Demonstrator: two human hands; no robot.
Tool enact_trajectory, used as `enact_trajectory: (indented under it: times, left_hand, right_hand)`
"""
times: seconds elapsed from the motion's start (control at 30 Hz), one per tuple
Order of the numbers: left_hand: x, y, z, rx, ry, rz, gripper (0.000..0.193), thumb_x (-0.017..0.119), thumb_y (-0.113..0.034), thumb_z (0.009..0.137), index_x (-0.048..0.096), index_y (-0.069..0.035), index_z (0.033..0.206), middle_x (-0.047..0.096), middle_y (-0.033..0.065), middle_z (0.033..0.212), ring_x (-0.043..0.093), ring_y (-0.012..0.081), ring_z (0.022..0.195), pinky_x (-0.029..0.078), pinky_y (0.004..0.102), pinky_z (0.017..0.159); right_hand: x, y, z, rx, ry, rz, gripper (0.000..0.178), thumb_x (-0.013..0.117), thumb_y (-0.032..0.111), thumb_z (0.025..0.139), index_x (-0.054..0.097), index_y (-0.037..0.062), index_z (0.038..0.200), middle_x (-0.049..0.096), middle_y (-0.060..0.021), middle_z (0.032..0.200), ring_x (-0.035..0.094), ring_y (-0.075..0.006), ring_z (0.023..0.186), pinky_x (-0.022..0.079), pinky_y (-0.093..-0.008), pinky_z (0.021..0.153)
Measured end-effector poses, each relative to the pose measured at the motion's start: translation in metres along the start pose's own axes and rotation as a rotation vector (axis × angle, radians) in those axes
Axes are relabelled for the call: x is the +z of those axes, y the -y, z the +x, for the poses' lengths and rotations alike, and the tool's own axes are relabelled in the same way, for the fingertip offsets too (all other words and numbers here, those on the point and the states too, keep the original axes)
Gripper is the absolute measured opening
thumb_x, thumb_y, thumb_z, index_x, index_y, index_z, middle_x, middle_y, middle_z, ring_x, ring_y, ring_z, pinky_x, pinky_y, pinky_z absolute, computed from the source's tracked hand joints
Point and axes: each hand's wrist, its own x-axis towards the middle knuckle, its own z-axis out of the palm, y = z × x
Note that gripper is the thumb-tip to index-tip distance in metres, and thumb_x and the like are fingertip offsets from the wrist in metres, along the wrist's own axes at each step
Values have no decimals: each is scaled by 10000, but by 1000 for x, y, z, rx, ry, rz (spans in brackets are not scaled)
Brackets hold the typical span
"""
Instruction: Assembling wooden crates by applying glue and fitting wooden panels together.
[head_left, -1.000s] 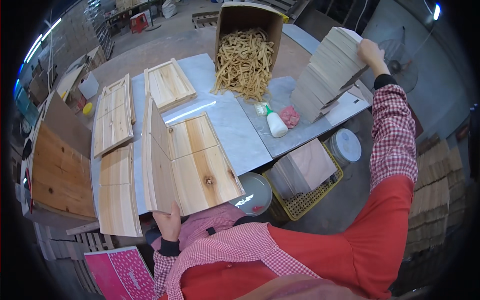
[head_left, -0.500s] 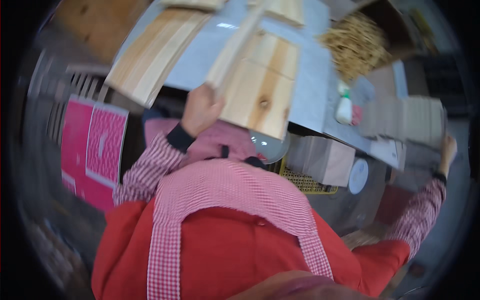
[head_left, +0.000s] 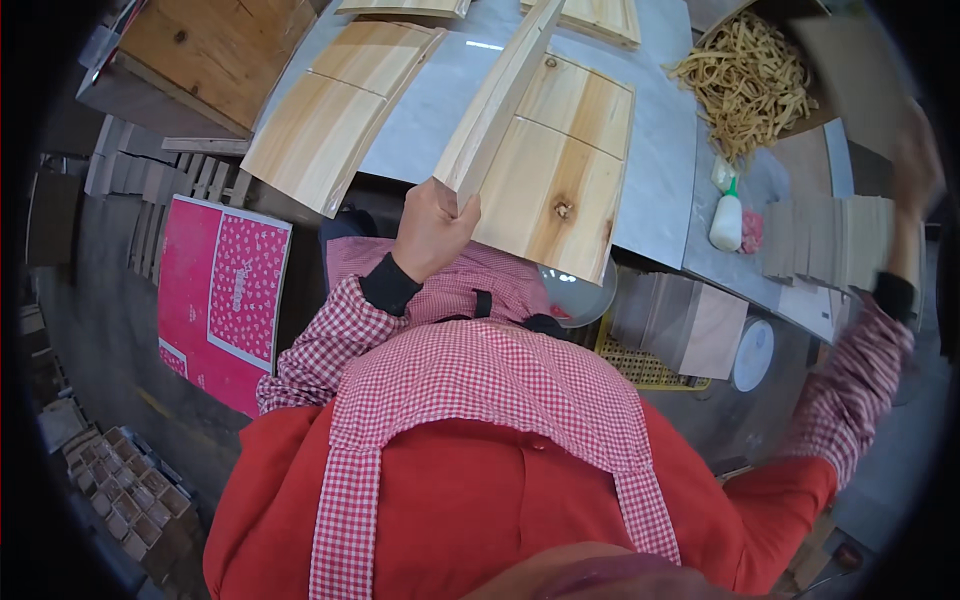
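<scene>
1. Left hand [head_left: 437,230] gripped the near end of an upright wooden panel [head_left: 505,95], thumb and fingers closed around it.
2. Right hand [head_left: 915,165] was up at far right, apparently holding a thin board [head_left: 850,75]; exact finger placement couldn't be told.
3. Flat wooden panel [head_left: 565,150] lay right of the upright one, near end overhanging the table [head_left: 655,205].
4. Risk: upright panel could tip if the left grip loosened; it stood on a narrow edge.
5. Risk: a bump on the overhang could shift the flat panel.
6. Risk: a low swing of the thin board could snag the tan strips [head_left: 745,85] or knock the glue bottle [head_left: 728,220] beside the board stack [head_left: 850,240].
7. Hard to see: right hand and thin board blurred; board covered part of the strips' box [head_left: 785,30].
8. Upright panel's far end cut off at top. Its lower edge hidden, so contact with the flat panel unclear.
</scene>
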Motion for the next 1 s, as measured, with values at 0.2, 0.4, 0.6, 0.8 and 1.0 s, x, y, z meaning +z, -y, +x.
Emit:
enact_trajectory:
  times: [0.2, 0.4, 0.6, 0.8, 1.0]
  left_hand:
    - [5, -1, 0, 96, -53, -79, 241, 640, -94, 777, 560, 99, 657, 551, 213, 547, 626, 305, 531, 462, 347, 497]
    - [2, 5, -8, -5, -6, 0, 166, 633, -76, 795, 611, 88, 793, 620, 185, 645, 645, 257, 591, 483, 322, 550]
    - [-3, -1, -6, -33, 40, -88, 235, 627, -43, 812, 619, 52, 1027, 669, 135, 922, 645, 198, 838, 495, 294, 725]
    - [-9, -2, -6, -113, 76, -102, 242, 622, -45, 836, 609, 39, 1063, 656, 110, 992, 622, 179, 909, 485, 294, 779]
    - [-10, -5, -8, -210, 71, -109, 243, 624, -55, 853, 604, 38, 1076, 652, 88, 1000, 613, 160, 903, 486, 286, 784]
  right_hand:
    - [43, 329, 14, 375, 55, 909, 144, 614, 190, 842, 654, 112, 956, 653, -140, 812, 646, -318, 731, 503, -395, 620]
    - [41, 343, 36, 300, 475, 724, 297, 647, 251, 825, 569, 79, 1055, 662, -156, 874, 644, -337, 822, 508, -419, 687]
    - [85, 327, 61, 214, 380, 704, 228, 634, 188, 757, 521, 57, 906, 632, -187, 786, 627, -369, 778, 480, -480, 664]
    - [83, 339, 74, 244, 400, 726, 141, 588, 124, 752, 521, 36, 839, 618, -202, 750, 617, -387, 749, 466, -502, 656]
    - [91, 341, 76, 247, 425, 786, 142, 569, 111, 762, 513, 26, 861, 617, -214, 768, 611, -403, 771, 461, -505, 653]
